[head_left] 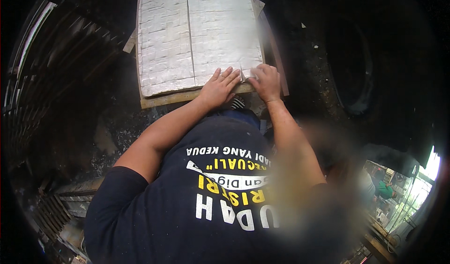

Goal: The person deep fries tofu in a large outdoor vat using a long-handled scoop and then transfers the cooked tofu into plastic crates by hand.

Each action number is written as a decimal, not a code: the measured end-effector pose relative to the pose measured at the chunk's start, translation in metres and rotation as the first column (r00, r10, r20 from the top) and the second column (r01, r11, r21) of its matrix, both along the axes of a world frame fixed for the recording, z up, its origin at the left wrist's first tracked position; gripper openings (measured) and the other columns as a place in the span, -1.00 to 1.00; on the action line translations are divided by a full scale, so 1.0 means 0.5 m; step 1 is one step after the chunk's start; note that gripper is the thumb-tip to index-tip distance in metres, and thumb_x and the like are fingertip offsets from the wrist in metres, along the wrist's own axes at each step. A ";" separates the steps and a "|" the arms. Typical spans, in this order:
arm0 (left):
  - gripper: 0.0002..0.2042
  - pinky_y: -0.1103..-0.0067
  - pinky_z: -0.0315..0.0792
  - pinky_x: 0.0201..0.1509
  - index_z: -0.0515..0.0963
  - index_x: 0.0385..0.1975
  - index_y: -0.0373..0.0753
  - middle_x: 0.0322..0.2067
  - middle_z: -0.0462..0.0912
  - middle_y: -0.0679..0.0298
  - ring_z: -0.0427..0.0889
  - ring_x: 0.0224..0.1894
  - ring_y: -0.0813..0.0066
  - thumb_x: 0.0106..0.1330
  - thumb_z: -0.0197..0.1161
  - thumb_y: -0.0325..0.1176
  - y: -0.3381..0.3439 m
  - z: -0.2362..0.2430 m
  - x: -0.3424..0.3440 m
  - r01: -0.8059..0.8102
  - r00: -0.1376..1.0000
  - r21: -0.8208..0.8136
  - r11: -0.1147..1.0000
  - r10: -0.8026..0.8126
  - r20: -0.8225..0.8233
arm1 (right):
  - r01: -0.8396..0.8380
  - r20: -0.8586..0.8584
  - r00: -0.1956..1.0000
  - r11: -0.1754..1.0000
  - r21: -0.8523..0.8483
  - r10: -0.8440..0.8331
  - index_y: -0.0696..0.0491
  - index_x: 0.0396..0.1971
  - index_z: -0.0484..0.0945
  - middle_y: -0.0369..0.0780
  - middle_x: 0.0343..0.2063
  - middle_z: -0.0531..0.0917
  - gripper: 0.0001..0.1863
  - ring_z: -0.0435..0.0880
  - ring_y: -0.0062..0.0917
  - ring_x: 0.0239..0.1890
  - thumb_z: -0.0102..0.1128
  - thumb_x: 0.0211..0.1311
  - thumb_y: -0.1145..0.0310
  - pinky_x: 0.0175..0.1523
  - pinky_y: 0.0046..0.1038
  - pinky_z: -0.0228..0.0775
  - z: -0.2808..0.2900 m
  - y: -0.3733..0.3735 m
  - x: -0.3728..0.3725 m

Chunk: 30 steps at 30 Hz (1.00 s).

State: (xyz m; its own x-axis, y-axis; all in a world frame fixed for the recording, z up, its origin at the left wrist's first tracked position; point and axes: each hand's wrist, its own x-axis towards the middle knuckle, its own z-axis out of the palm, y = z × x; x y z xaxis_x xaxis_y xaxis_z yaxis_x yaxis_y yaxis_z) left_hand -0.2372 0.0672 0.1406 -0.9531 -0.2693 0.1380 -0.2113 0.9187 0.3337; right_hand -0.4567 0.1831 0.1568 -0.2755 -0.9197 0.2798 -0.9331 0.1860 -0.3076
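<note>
Pale slab (199,34), scored into a grid of small blocks and split by a long cut running from twelve to six o'clock, lying on a wooden board (187,96) over dark, wet-looking ground (117,118). Fills the upper middle of the view, with its near edge just under both hands.

Left hand (218,89) laid flat, fingers spread and released, palm resting on the slab's near edge at about six o'clock of the slab. Right hand (266,82) just beside it at four o'clock, fingers curled down onto the near right corner, pinching or pressing there (cannot tell which, since the fingertips are hidden under the knuckles).

Likely soft and wet, easily broken: already scored, so probably prone to parting along the cuts if lifted by one edge. Probably heavy as a whole and slippery at the surface. Best moved by the board rather than by the slab itself, gripping the board's bare wooden rim at three and nine o'clock and keeping it level. Single blocks, if taken, better cupped from beneath with a flat palm than squeezed.

Wooden slat (276,53) lying along the board's right side, at three o'clock.
</note>
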 end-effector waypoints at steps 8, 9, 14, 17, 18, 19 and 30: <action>-0.37 0.13 0.08 0.57 0.33 0.40 -0.18 0.49 0.24 0.20 0.15 0.55 0.17 0.36 0.24 -0.10 -0.023 -0.015 0.068 -0.053 0.998 0.001 0.999 0.053 -0.035 | -0.058 -0.060 0.997 0.998 -0.019 0.057 -0.23 -0.04 0.64 -0.34 0.05 0.54 -0.43 0.42 -0.37 0.22 0.59 -0.14 0.03 0.32 -0.09 0.16 0.042 -0.013 0.088; -0.37 0.13 0.08 0.57 0.33 0.40 -0.18 0.49 0.24 0.20 0.15 0.55 0.17 0.36 0.24 -0.10 -0.023 -0.015 0.072 -0.054 0.998 0.005 0.999 0.054 -0.032 | -0.052 -0.063 0.997 0.999 -0.015 0.051 -0.23 -0.05 0.65 -0.35 0.05 0.54 -0.45 0.43 -0.37 0.22 0.58 -0.13 0.02 0.31 -0.08 0.16 0.034 -0.019 0.093; -0.35 0.17 0.07 0.58 0.30 0.43 -0.18 0.49 0.24 0.22 0.15 0.55 0.19 0.36 0.23 -0.11 -0.030 -0.012 0.084 -0.026 0.999 0.019 0.999 0.027 -0.036 | -0.050 -0.063 0.997 0.999 -0.014 0.049 -0.22 -0.14 0.69 -0.38 0.00 0.57 -0.58 0.46 -0.39 0.18 0.53 -0.05 0.04 0.28 -0.13 0.18 0.007 -0.043 0.066; -0.34 0.18 0.06 0.59 0.28 0.44 -0.17 0.50 0.23 0.22 0.14 0.56 0.19 0.37 0.23 -0.11 -0.037 -0.011 0.091 -0.012 1.000 0.020 1.000 0.012 -0.027 | -0.079 -0.058 0.995 0.997 -0.022 0.078 -0.21 -0.14 0.69 -0.38 -0.02 0.58 -0.59 0.48 -0.40 0.16 0.53 -0.04 0.04 0.27 -0.16 0.19 0.005 -0.046 0.057; -0.34 0.18 0.06 0.59 0.28 0.44 -0.17 0.50 0.23 0.22 0.14 0.56 0.19 0.37 0.23 -0.11 -0.038 -0.011 0.092 -0.014 0.999 0.021 1.000 0.015 -0.030 | -0.082 -0.062 0.995 0.996 -0.020 0.081 -0.21 -0.14 0.69 -0.38 -0.02 0.58 -0.59 0.48 -0.40 0.16 0.53 -0.04 0.04 0.27 -0.16 0.19 0.002 -0.046 0.057; -0.34 0.18 0.05 0.59 0.27 0.44 -0.17 0.50 0.22 0.22 0.13 0.56 0.20 0.37 0.23 -0.11 -0.041 -0.012 0.093 -0.005 1.000 0.025 1.000 0.006 -0.028 | -0.083 -0.062 0.995 0.996 -0.021 0.082 -0.21 -0.14 0.69 -0.39 -0.02 0.58 -0.59 0.49 -0.41 0.16 0.53 -0.05 0.05 0.27 -0.17 0.20 0.000 -0.048 0.059; -0.35 0.18 0.06 0.59 0.29 0.43 -0.17 0.50 0.22 0.21 0.13 0.56 0.20 0.36 0.25 -0.10 -0.050 -0.004 0.106 0.024 0.999 0.028 0.999 -0.023 -0.029 | -0.188 -0.075 0.978 0.980 0.068 0.193 -0.23 -0.16 0.69 -0.40 0.01 0.58 -0.64 0.49 -0.42 0.18 0.52 -0.02 0.14 0.28 -0.16 0.22 0.018 -0.061 0.034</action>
